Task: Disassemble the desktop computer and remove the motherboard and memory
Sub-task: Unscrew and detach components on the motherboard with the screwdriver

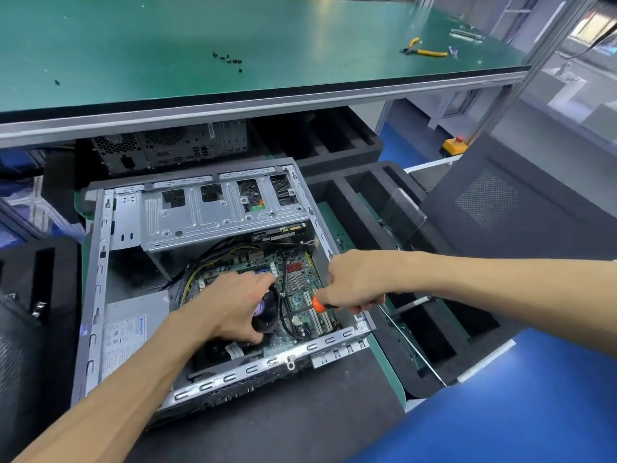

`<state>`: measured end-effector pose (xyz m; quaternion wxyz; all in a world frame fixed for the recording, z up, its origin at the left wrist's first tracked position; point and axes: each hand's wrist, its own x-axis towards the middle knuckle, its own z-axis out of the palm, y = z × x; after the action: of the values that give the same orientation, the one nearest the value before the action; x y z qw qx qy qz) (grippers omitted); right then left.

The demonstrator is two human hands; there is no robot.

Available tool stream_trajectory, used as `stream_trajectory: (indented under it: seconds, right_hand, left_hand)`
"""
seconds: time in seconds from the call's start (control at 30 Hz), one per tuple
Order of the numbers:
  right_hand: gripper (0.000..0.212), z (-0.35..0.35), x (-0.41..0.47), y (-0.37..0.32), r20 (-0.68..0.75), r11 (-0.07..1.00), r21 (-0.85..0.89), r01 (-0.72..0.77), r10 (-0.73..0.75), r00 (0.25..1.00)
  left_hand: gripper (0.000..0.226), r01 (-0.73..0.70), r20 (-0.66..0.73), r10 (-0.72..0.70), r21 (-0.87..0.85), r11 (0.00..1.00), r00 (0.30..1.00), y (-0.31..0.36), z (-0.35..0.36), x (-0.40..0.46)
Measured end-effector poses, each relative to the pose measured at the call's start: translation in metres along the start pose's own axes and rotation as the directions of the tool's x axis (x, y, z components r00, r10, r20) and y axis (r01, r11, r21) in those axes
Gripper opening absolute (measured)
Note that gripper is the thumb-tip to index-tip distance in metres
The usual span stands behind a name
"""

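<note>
Case (100, 262) side open, loose screws (230, 59) on far bench. Motherboard (300, 292) not yet out, inside case right of centre; memory unclear. Left hand (233, 305) grips cooler fan (265, 310). Right hand (350, 282) clenches screwdriver (319, 304). Judged early-to-middle.

One open silver-grey steel desktop computer case (207, 282), holding one green printed motherboard (300, 289), one black round cooler fan (265, 310), one grey metal power supply box (133, 325) and one perforated silver drive cage (220, 215). One second black computer tower (167, 148) under the bench. Two bare hands: left hand (233, 305), right hand (354, 282). One orange-handled screwdriver (319, 304). One pair of yellow-handled pliers (422, 50) on one green bench mat (233, 45). Small black screws (228, 58): roughly ten, exact number unclear. Black foam trays (417, 248) with slots: at least three visible.
</note>
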<state>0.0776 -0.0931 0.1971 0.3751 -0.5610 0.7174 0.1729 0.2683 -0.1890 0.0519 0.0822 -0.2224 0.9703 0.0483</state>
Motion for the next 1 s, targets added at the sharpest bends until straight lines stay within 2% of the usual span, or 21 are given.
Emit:
stream_trajectory:
  seconds: [0.07, 0.2, 0.57, 0.73, 0.87, 1.0]
  right_hand:
    - [0.043, 0.002, 0.002, 0.002, -0.001, 1.000, 0.013, -0.005, 0.005, 1.000]
    - [0.036, 0.008, 0.004, 0.005, -0.003, 0.999, 0.033, -0.001, 0.001, 1.000]
    - [0.050, 0.013, 0.005, 0.006, -0.064, 1.000, -0.017, 0.002, -0.003, 0.998]
    - [0.047, 0.014, 0.002, 0.006, -0.055, 1.000, -0.008, -0.009, 0.008, 0.998]
    - [0.040, 0.013, 0.002, 0.004, -0.030, 0.999, 0.044, -0.016, 0.018, 0.999]
    - [0.043, 0.015, 0.003, -0.004, -0.030, 0.997, 0.068, -0.020, 0.022, 0.999]
  left_hand:
    - [0.102, 0.016, 0.027, -0.014, -0.062, 0.998, 1.000, -0.003, 0.002, 0.000]
    - [0.079, 0.108, 0.038, -0.105, -0.087, 0.990, 0.994, -0.005, 0.006, -0.001]
    - [0.081, 0.121, 0.063, -0.116, -0.076, 0.990, 0.991, -0.002, 0.004, -0.003]
    - [0.086, 0.117, 0.071, -0.111, -0.083, 0.990, 0.991, -0.003, 0.005, -0.002]
    - [0.077, 0.113, 0.064, -0.108, -0.082, 0.990, 0.992, -0.002, 0.004, -0.002]
    - [0.076, 0.112, 0.061, -0.107, -0.080, 0.991, 0.992, -0.002, 0.004, -0.003]
